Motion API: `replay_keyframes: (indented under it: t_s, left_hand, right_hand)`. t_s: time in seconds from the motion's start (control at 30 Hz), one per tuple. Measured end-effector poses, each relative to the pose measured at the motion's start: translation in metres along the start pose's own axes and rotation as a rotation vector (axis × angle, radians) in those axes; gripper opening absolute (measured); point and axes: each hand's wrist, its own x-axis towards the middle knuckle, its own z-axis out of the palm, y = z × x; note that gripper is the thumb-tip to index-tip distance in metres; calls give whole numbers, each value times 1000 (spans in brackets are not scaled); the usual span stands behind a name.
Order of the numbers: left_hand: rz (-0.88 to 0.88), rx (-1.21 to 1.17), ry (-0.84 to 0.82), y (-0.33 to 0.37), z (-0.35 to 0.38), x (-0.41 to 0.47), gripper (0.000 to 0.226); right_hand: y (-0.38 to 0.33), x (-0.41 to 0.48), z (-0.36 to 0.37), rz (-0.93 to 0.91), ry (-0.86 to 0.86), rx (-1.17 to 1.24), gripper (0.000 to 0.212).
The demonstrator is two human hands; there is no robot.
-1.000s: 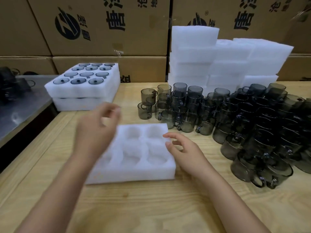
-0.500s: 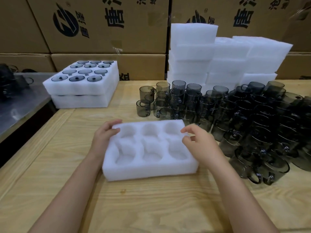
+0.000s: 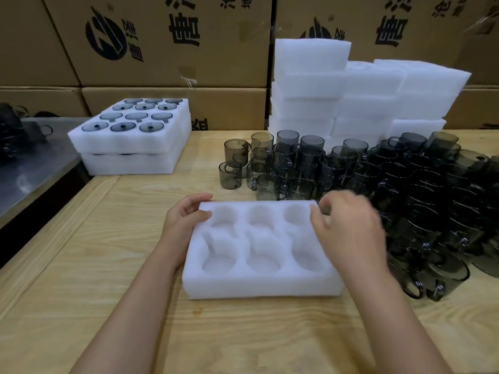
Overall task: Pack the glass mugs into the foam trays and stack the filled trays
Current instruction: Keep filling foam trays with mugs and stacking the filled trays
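1. Far left on your wooden bench (image 3: 108, 265), two filled trays (image 3: 129, 141) sit stacked, mugs showing in the top one: that much looks done
2. Centre, your left hand (image 3: 186, 220) grips the far-left corner of an empty foam tray (image 3: 259, 282); your right hand (image 3: 351, 233) blurs at its far-right corner, grasp impossible to tell
3. Right, dozens of glass mugs (image 3: 405, 184) await packing before spare foam trays (image 3: 351, 90), with cartons (image 3: 162, 49) walling the room

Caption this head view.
Left hand grips an empty foam tray, right hand blurred at its far corner, glass mugs beside.
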Motion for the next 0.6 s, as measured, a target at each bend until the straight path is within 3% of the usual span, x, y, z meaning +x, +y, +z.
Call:
replay_keyframes:
  t_s: [0.07, 0.13, 0.23, 0.3, 0.43, 0.6]
  left_hand:
    - [8, 16, -3, -1, 1, 0, 32]
    - [13, 10, 0, -1, 1, 1, 33]
    - [27, 7, -2, 0, 2, 1, 32]
    - [33, 11, -5, 0, 3, 1, 32]
    - [28, 7, -11, -1, 2, 1, 32]
    - [34, -3, -6, -1, 3, 1, 32]
  right_hand:
    - [8, 2, -19, 17, 331, -64, 22]
    - [26, -1, -34, 155, 488, -105, 26]
    - [50, -4, -40, 424, 332, -91, 38]
    - [58, -4, -39, 507, 191, -149, 46]
    - [63, -4, -32, 488, 115, -255, 46]
    - [63, -2, -26, 473, 47, -282, 33]
